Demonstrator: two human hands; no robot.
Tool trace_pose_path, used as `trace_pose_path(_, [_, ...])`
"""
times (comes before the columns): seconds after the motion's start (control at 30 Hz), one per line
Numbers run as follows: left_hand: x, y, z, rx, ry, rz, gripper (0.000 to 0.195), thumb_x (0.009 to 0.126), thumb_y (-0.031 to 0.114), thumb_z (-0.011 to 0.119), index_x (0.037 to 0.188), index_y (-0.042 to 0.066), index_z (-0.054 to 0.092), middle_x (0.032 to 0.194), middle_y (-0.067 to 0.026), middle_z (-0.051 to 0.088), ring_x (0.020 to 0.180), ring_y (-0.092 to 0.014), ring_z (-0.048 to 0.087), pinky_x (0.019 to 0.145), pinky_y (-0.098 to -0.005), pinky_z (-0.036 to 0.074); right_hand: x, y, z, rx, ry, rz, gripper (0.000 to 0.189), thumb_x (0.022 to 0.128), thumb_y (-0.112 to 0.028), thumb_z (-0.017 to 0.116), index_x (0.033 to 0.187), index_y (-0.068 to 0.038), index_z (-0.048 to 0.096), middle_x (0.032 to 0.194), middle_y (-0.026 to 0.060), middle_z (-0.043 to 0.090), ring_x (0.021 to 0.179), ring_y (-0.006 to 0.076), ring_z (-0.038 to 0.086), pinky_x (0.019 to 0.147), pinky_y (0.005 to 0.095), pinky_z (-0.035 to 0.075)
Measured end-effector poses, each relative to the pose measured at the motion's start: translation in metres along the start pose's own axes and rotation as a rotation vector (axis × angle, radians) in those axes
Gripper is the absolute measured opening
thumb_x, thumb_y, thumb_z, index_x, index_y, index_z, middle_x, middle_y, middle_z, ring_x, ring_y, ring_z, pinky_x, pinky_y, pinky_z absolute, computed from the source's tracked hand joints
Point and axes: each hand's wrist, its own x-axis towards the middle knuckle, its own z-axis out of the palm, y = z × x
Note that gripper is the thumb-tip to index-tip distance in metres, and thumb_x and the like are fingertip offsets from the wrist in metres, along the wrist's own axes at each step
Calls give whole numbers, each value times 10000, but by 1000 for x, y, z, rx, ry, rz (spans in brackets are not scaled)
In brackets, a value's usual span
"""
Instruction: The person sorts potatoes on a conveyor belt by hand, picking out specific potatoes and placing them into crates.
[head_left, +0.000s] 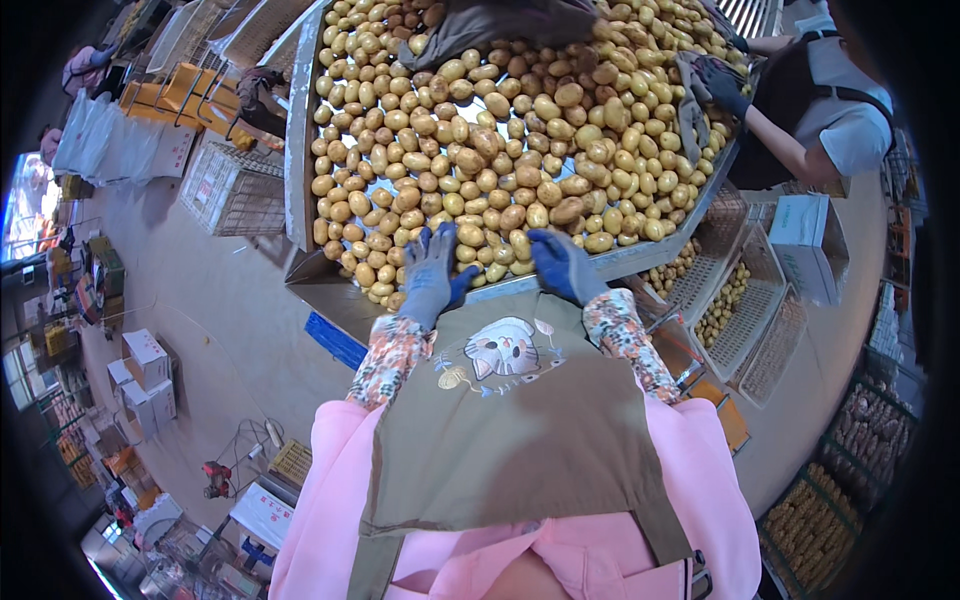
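Note:
Many yellow-skinned potatoes (469, 161) lie spread over a metal-rimmed sorting table (298, 142) in front of me. My left hand (433, 274), in a grey and blue work glove, rests on potatoes at the near edge, thumb apart from the fingers. Nothing shows in its grasp. To its right, my right hand (561, 266) wears a matching glove, its blue side showing. Its fingertips are beside potatoes near the table's front rim (502, 289), and I see none held. Between the two hands sit several potatoes.
At right, a co-worker's gloved hand (724, 86) is on the potatoes beside a grey cloth (688, 112); another dark cloth (495, 30) lies at the far side. Plastic crates (739, 330), some holding potatoes, and a carton (802, 232) stand right. A white crate (232, 187) stands left.

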Motion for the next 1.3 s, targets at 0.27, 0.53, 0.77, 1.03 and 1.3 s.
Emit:
trace_pose_path(0.27, [-55,-44,16,85,67,-162,803,912,541,599,1595,219,327,1654,-165,262,1543,-373,191,1214,-637,49,2,12,-67,-301,131,-29,229,924,-161,611,1092,-31,695,1100,204,679,1066,377,642,951,450,509])
trace_pose_path(0.53, [-38,-31,31,2,65,-266,778,914,500,611,1555,125,379,1631,-248,238,1528,-457,163,1179,-663,165,42,-56,32,-572,-89,-320,426,892,-199,669,1316,-196,631,1360,161,595,1340,377,473,1189,497,280])
trace_pose_path(0.77, [-31,-38,16,-170,226,-256,511,974,371,565,1413,111,551,1496,-209,471,1452,-422,341,1182,-601,226,51,-56,27,-409,79,-446,333,918,-181,625,1228,-72,677,1247,197,667,1150,395,625,1024,480,473])
trace_pose_path(1.03, [35,-22,-11,-57,353,-44,465,960,276,592,1391,105,559,1420,-187,538,1304,-406,504,1091,-558,376,99,-67,-28,-117,23,-25,369,1013,-234,586,1316,-32,642,1191,164,713,1101,200,679,962,334,527])
trace_pose_path(1.3, [90,0,-29,97,-11,-298,502,953,191,553,1449,135,501,1323,-217,534,1144,-388,612,910,-515,520,179,-87,21,-828,-190,-131,692,900,-358,686,1532,-273,417,1569,228,373,1381,411,451,1132,523,380])
